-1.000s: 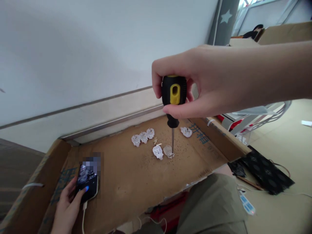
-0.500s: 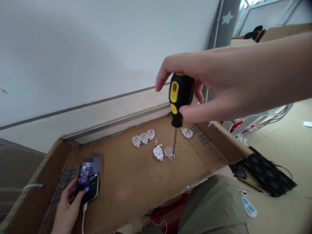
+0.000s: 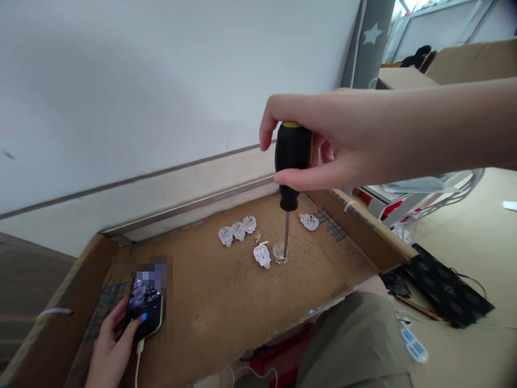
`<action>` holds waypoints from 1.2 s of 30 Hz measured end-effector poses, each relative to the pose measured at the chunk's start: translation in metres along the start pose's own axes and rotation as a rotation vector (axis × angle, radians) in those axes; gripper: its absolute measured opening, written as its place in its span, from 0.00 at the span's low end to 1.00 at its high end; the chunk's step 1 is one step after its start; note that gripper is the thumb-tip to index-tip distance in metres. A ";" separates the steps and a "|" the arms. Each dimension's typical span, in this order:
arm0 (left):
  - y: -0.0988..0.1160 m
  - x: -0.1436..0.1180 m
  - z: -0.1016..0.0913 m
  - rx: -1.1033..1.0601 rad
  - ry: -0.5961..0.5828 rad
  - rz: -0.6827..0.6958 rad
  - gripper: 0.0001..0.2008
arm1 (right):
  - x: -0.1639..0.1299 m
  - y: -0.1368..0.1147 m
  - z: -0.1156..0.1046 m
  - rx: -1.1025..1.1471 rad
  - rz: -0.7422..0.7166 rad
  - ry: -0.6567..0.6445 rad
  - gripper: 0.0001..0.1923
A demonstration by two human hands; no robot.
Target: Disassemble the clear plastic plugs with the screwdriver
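The cardboard tray [image 3: 226,302] lay below a white wall. The right hand [image 3: 323,145] gripped the screwdriver [image 3: 291,167] upright, tip on a clear plug part [image 3: 278,251]. The left hand [image 3: 111,345] clasped a phone [image 3: 145,310]

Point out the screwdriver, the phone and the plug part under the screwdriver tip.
screwdriver [image 3: 293,156]: head view, black handle.
phone [image 3: 146,307]: head view, its screen.
plug part [image 3: 278,251]: head view, clear shell beside the tip.

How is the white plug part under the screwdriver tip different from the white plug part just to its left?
The part under the tip looks clear, and the screwdriver held by the right hand stands on it. The part to its left is opaque white, looks a little larger and lies free, untouched. Both are small plastic pieces lying on the cardboard sheet.
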State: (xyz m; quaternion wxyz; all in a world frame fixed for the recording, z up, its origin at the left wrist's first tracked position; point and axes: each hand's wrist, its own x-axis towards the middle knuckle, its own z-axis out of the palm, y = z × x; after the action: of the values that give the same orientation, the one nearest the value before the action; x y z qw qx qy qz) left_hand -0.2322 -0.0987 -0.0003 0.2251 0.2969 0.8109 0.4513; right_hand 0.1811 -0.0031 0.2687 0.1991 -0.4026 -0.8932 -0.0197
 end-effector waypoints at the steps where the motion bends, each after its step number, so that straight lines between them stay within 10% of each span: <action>1: -0.001 0.002 0.000 -0.006 0.008 0.003 0.37 | -0.001 0.000 0.001 0.015 0.017 0.011 0.13; 9: -0.005 0.007 -0.003 0.000 0.020 0.000 0.30 | 0.019 0.024 0.000 0.146 -0.253 -0.110 0.20; 17: -0.008 0.005 -0.001 -0.006 0.015 0.021 0.33 | 0.030 0.022 -0.006 0.168 -0.223 -0.233 0.15; 36: -0.008 0.005 -0.003 0.014 0.006 0.043 0.36 | 0.024 0.029 -0.001 0.010 -0.279 -0.087 0.22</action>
State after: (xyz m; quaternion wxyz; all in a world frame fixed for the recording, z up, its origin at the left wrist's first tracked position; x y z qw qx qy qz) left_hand -0.2398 -0.1005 -0.0058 0.2107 0.3147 0.8081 0.4512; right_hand 0.1884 0.0333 0.2747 0.1575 -0.2740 -0.9484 -0.0251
